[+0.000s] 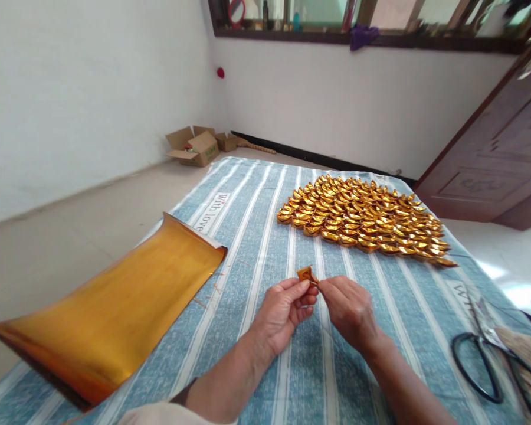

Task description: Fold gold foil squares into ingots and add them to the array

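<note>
My left hand [284, 313] pinches a small folded piece of gold foil paper [305, 273] between thumb and fingers. From the right, the closed fingers of my right hand [347, 307] grip the same piece at its edge. Both hands are just above the striped cloth, and parts of the piece are hidden by the fingers. Beyond them, many boat-shaped gold paper ingots [363, 218] stand in close rows. To the left lies a large sheet of gold foil paper [110, 301] with curled ends.
A blue and white striped cloth [265, 230] covers the table. Black-handled scissors [478, 354] lie at the right edge beside a brown item [524, 354]. Thin strips [215, 289] lie near the sheet. An opened cardboard box [199, 147] sits on the floor; a wooden door [495, 141] is at right.
</note>
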The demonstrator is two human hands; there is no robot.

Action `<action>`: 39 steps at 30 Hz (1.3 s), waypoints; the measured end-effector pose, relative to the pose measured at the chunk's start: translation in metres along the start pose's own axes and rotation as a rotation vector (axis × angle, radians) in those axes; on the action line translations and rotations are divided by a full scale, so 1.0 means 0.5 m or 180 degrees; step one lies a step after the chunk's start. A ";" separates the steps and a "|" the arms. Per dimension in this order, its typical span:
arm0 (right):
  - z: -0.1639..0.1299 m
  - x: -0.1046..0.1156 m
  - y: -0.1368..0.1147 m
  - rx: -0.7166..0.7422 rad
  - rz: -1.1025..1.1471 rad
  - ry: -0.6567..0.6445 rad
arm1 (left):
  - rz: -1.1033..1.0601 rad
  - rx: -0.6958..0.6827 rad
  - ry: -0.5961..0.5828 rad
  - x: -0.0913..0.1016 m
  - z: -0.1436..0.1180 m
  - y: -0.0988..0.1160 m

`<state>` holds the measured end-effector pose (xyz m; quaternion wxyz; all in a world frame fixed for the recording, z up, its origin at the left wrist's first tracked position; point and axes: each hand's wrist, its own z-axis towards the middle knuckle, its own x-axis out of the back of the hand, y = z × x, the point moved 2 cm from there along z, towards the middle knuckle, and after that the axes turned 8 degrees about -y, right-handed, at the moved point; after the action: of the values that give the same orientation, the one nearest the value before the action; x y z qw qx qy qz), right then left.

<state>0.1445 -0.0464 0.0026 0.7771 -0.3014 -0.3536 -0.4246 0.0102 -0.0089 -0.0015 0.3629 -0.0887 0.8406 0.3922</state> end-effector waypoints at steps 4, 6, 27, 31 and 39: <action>-0.007 -0.003 0.014 -0.0123 0.0275 -0.0187 | 0.0192 0.0033 0.0039 -0.001 0.000 -0.002; -0.011 -0.005 0.019 -0.0127 0.0300 -0.0292 | 0.0251 0.0065 0.0045 -0.001 0.000 -0.003; -0.011 0.000 0.000 0.0076 -0.0236 -0.0197 | 0.0369 0.0023 -0.0053 0.000 -0.001 -0.004; -0.011 0.001 0.000 0.0067 -0.0144 -0.0254 | 0.0452 -0.0002 -0.0032 0.000 0.000 -0.006; -0.019 -0.008 0.010 -0.0542 0.0757 -0.0626 | 0.0519 0.0050 0.0005 0.003 0.004 -0.008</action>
<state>0.1500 -0.0494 -0.0068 0.7551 -0.4459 -0.3526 -0.3266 0.0120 -0.0101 -0.0058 0.3298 -0.0172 0.8484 0.4138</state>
